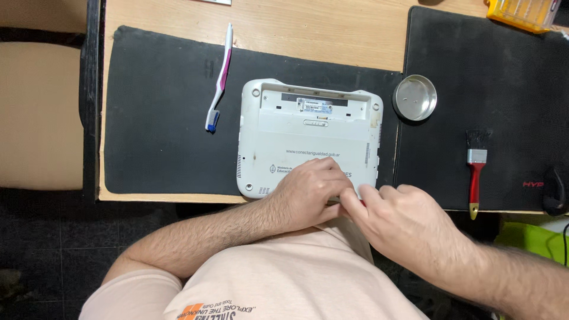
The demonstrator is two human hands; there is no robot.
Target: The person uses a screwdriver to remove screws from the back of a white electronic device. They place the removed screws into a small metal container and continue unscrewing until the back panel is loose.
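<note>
Two hands meet at the near edge of a small white plastic laptop (308, 139) lying underside-up on a black, matte rectangular mat (166, 118) on the wooden surface (320, 29). The left hand (311, 192) lies flat on the shell, fingers curled at the edge; the right hand (394, 216) pinches there with fingertips together — on what, I cannot tell. The battery bay at the far side is already empty, yet the smooth rounded base cover looks still seated, so opening seems barely begun. The round shiny metal dish (415, 98) holds nothing visible. A white-and-magenta toothbrush (219, 77) and a red-handled, black-bristled paintbrush (475, 172) lie untouched.
</note>
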